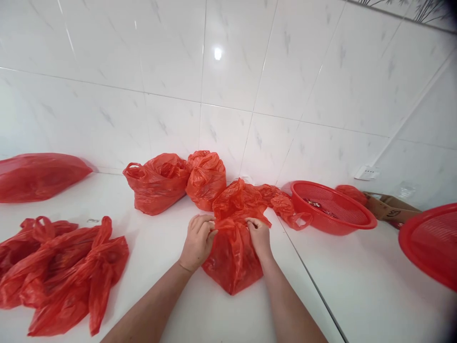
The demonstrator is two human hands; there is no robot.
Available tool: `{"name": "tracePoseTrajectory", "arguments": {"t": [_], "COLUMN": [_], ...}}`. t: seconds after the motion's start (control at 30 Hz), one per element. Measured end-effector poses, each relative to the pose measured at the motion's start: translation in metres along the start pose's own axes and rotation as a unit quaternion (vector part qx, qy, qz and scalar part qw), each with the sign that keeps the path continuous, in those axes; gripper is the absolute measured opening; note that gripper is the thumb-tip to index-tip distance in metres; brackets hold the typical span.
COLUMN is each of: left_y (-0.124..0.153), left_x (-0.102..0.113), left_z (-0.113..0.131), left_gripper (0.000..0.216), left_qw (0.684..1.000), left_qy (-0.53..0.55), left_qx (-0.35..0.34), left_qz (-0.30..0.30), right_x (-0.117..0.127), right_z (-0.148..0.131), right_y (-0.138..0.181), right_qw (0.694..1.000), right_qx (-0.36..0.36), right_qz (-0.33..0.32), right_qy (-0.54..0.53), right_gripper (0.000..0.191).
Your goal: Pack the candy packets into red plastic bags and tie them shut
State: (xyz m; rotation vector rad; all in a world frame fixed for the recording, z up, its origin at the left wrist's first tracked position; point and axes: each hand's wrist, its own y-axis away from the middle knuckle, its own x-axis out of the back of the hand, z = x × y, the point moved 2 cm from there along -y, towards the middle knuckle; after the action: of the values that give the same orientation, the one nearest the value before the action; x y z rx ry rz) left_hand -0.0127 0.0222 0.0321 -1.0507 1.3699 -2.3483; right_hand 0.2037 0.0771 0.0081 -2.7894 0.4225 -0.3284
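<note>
- While the left hand (pixel 200 238) pinches one side of the gathered neck of the central red bag (pixel 233 269) between thumb and fingers, the bag rests on the white desk (pixel 150 247).
- Opposite, the right hand (pixel 260 236) has its thumb and forefinger pinching the neck's other side.
- Working the bag's neck seems the step in hand; the next move likely calls for both pinches pulling evenly, gently enough to spare the thin plastic.
- Leftmost along the wall lies a bulging red bag (pixel 39 178), with a heap of red bags (pixel 60 267) nearer the front, then a loop-handled bag (pixel 159 188) beside a bunched bag (pixel 207 181).
- Rightward come crumpled red plastic (pixel 285 205), a red basket (pixel 335 228), a cardboard box (pixel 389 207) and a second basket (pixel 428 247), partly out of view.
- Glossy, grey-flecked wall tiles (pixel 171 57) back the desk, with a socket (pixel 367 172) at right.
</note>
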Motion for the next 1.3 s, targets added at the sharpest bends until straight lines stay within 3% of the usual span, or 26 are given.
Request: {"name": "tracePoseTrajectory", "arguments": {"t": [0.17,0.37,0.43,0.5,0.63,0.73,0.83,1.0,1.13,1.3], "left_y": [0.002,0.001,0.000,0.002,0.009,0.013,0.013,0.008,0.005,0.001], "left_x": [0.008,0.010,0.007,-0.001,-0.019,-0.024,-0.022,-0.010,0.011,0.055], "left_z": [-0.020,-0.023,-0.014,-0.003,0.009,0.004,-0.005,-0.011,-0.008,-0.004], "left_gripper": [0.009,0.016,0.043,0.070,0.100,0.075,0.045,0.028,0.024,0.009], "left_qw": [0.996,0.992,0.997,0.999,0.981,0.968,0.965,0.962,0.958,0.934], "left_qy": [-0.015,-0.007,-0.019,-0.026,-0.018,-0.025,-0.046,-0.084,-0.099,-0.154], "left_qx": [0.053,0.077,0.053,0.024,0.030,0.082,0.108,0.151,0.216,0.304], "left_qz": [0.067,0.102,0.059,-0.027,-0.189,-0.235,-0.235,-0.211,-0.161,-0.110], "right_x": [0.017,0.011,0.004,-0.006,-0.029,-0.037,-0.035,-0.027,-0.023,-0.023], "right_z": [0.016,0.021,0.016,0.010,0.006,0.008,0.012,0.017,0.015,0.009], "right_y": [-0.010,-0.005,0.001,0.009,0.025,0.029,0.022,0.012,0.013,0.017], "right_qw": [0.993,0.998,0.998,0.994,0.969,0.957,0.971,0.983,0.981,0.972], "right_qx": [0.028,0.011,0.025,0.041,0.043,0.034,0.023,-0.020,-0.033,-0.063], "right_qz": [0.079,0.005,-0.028,-0.076,-0.235,-0.281,-0.231,-0.177,-0.181,-0.209], "right_qy": [0.086,0.058,0.059,0.072,0.059,0.057,0.059,0.036,0.061,0.086], "right_gripper": [0.025,0.023,0.025,0.032,0.033,0.031,0.033,0.041,0.046,0.046]}}
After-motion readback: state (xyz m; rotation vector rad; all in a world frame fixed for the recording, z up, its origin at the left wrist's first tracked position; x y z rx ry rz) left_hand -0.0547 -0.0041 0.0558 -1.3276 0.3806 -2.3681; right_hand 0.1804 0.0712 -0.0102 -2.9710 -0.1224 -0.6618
